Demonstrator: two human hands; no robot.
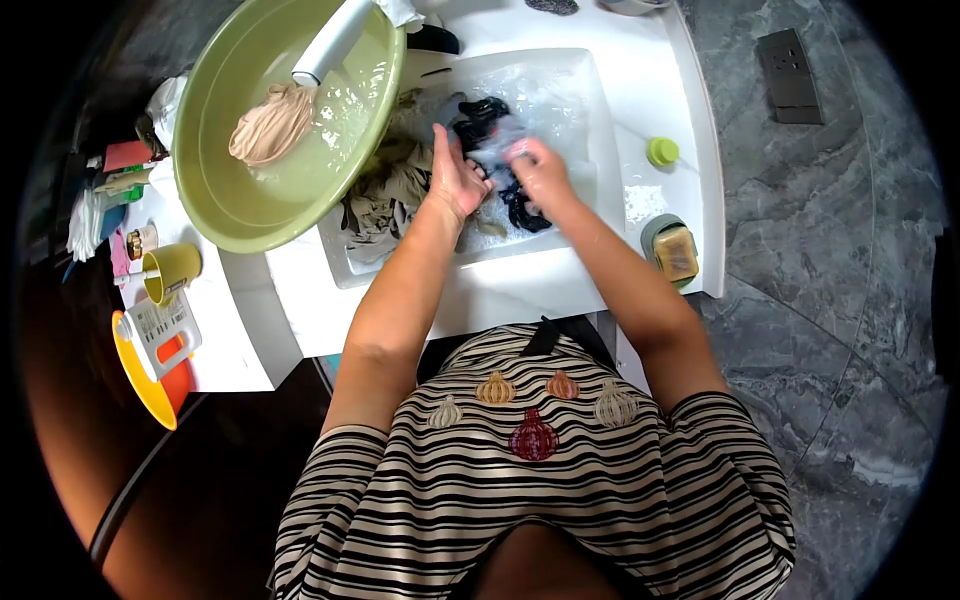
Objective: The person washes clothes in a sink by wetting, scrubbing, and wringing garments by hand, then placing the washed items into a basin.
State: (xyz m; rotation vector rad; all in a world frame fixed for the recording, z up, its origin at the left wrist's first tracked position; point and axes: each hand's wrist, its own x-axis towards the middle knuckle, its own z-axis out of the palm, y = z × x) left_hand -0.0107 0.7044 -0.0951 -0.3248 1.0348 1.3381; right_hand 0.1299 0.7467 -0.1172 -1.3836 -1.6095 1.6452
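My left hand [458, 182] is over the sink with its palm turned up and its thumb stretched away from the loosely bent fingers; no cloth shows in the palm. Beside it, my right hand [540, 172] is closed on a wet dark garment [483, 112], pale with suds and blurred between the hands. Its black folds spread above and below my hands in the soapy water. Olive-brown clothes [402, 188] lie bunched in the left part of the white sink [598, 110], near my left wrist.
A green basin [215, 222] overlaps the sink's left side, with beige cloth [272, 125] in its water and a white spout [335, 42] above. A soap bar [676, 253] and green cap [662, 151] sit right. A yellow cup [172, 272] and white jug [162, 332] stand left.
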